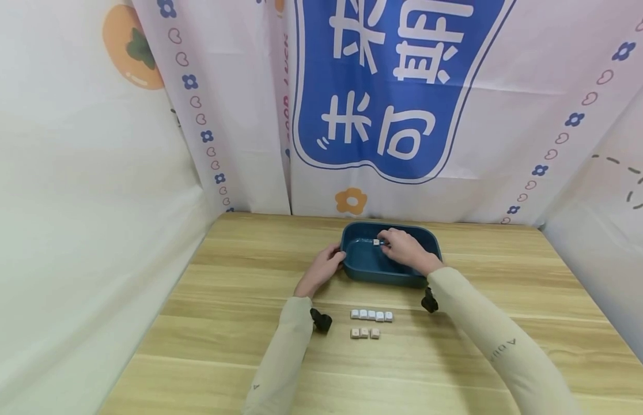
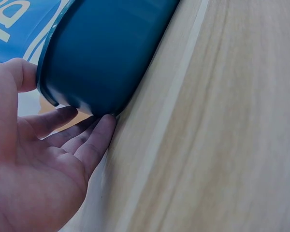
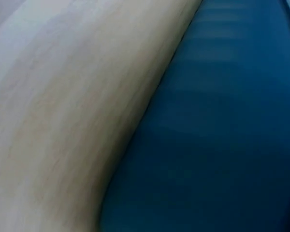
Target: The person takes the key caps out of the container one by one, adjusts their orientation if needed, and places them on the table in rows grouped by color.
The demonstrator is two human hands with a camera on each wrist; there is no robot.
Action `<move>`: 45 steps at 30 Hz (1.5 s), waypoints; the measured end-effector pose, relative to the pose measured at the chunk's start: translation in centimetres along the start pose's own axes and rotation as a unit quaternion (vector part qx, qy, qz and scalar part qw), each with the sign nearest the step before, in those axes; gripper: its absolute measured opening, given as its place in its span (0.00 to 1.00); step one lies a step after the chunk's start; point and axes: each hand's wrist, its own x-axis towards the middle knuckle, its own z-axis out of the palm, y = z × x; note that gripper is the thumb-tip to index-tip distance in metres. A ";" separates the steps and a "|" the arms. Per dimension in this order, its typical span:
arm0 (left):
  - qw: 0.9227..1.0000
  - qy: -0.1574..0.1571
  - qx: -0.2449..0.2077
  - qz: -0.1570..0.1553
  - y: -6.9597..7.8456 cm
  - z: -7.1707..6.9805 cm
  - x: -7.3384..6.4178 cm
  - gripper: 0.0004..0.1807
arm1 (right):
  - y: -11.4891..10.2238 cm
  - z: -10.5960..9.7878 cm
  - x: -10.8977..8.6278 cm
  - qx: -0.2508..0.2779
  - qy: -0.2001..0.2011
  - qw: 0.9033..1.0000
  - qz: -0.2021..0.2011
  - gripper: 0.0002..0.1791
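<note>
A dark blue tray (image 1: 370, 276) with rounded corners stands near the back of the table. My left hand (image 1: 324, 268) holds its left end, the thumb at the rim and the fingers against the outer wall, as the left wrist view shows up close. Reaching over the front right of the tray, my right hand (image 1: 404, 248) has its curled fingertips down inside, at a small white keycap (image 1: 376, 242), which they seem to pinch. The right wrist view shows only the tray's outer wall (image 3: 208, 135) and the table; that hand's fingers are out of its sight.
In front of the tray lies a row of several white keycaps (image 1: 371, 315). Closer to me is a shorter row of three beige keycaps (image 1: 365, 333). A printed cloth (image 1: 249, 115) hangs behind the wooden table (image 1: 238, 288), with pale cloth at both sides.
</note>
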 end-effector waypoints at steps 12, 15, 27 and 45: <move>1.000 0.003 0.003 0.007 -0.1 0.0 0.0 0.27 | -0.1 0.6 1.6 -0.034 -0.023 0.999 0.017 0.14; 1.000 0.002 0.002 0.007 0.0 0.0 0.1 0.27 | -0.1 0.8 1.8 -0.044 -0.025 0.998 0.022 0.15; 1.000 -0.004 -0.003 0.006 -0.1 0.0 0.0 0.28 | 0.1 1.6 2.4 -0.073 -0.043 0.996 0.041 0.19; 1.000 0.000 -0.001 0.007 0.0 0.0 0.0 0.27 | 0.8 1.8 2.2 -0.069 -0.036 0.996 0.034 0.13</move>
